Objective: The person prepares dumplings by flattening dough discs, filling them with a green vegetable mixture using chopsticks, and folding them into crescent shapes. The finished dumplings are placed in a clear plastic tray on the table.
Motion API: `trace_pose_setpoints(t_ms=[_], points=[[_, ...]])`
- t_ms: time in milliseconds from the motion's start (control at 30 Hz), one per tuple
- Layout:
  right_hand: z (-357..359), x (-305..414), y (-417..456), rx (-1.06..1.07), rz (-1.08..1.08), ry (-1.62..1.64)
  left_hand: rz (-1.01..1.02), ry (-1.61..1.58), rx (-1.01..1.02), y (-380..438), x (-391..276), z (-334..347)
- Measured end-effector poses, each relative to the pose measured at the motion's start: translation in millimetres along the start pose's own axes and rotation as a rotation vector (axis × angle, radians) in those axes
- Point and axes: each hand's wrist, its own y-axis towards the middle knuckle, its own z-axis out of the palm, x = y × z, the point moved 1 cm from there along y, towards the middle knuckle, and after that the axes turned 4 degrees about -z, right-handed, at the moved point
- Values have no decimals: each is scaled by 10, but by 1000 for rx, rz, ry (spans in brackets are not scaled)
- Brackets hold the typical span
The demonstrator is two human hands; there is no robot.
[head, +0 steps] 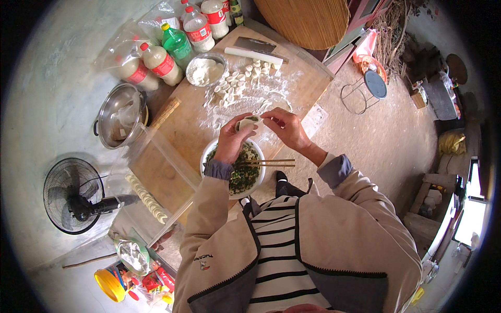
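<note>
My left hand [231,139] holds a round dough wrapper [246,123] with green filling above the wooden board [172,152]. The fingertips of my right hand [285,127] pinch at or beside the wrapper's right edge; whether they grip it cannot be told. Below my left hand is a white bowl [202,164] of chopped green filling [244,184], with wooden chopsticks [274,160] lying across its right rim. Beyond my hands, small dough pieces [231,86] lie in scattered flour, near a white rolling pin [253,55], a cleaver [255,44] and a metal bowl of flour [205,71].
Filled plastic bottles [162,64] and a metal basin [117,116] stand at the board's far left. A clear plastic container [168,156] with a row of dumplings [145,198] is left of me. A fan [74,197] stands further left, a stool [375,84] at right.
</note>
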Motion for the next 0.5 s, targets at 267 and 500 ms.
trace_pose_setpoints(t_ms=[267, 500], points=[[348, 237, -50, -21, -132, -13, 31, 5, -54, -310, -53, -106], [561, 320, -247, 13, 124, 173, 43, -9, -120, -674, -91, -276]])
